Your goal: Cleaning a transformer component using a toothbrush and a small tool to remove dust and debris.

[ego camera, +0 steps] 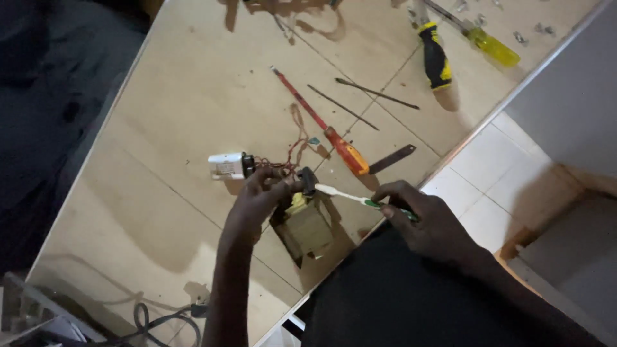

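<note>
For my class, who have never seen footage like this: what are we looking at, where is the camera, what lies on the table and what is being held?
There is one picture, taken by a camera worn on a person's head, looking down at their own two bare hands. The left hand grips a small transformer-like part with thin reddish wires. The right hand holds a white and green toothbrush, its head at the part. They work over a light wooden tabletop. On it lie a small white box, a red and orange screwdriver, two thin dark rods, a flat dark blade, a black and yellow handled tool and a yellow handled screwdriver. Black cables lie at the near edge.
</note>
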